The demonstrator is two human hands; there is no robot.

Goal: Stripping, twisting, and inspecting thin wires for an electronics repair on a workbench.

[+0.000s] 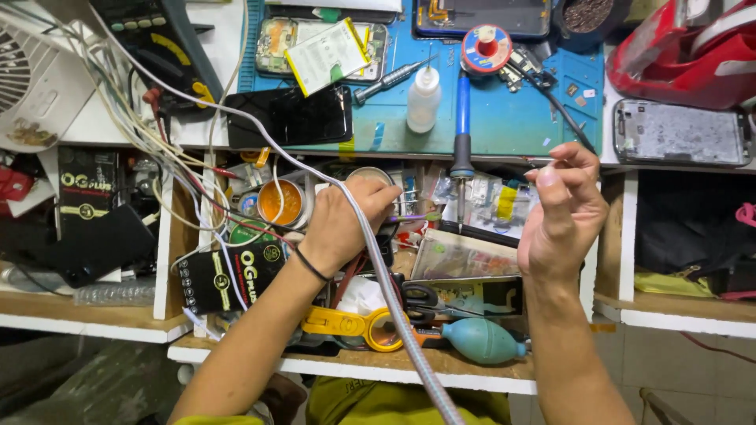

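- A white fan sits far left on the bench, with a tangle of wires running down toward the open drawer.
- The left hand reaches into the drawer's clutter beside a round tin of orange paste; its fingers are curled downward over small bits, and whether they have hold of anything cannot be told.
- A braided grey cable crosses right over the left wrist; working under it slowly seems wise, so it does not drag loose parts along.
- A dark phone lies on the blue mat just above, near a small white bottle and a blue-handled soldering iron whose tip hangs over the drawer, a point to keep knuckles clear of.
- The right hand is raised, thumb and forefinger pinched together on something too small to identify; a light, steady pinch over the drawer would likely keep it from dropping.
- A bare phone frame rests far right.
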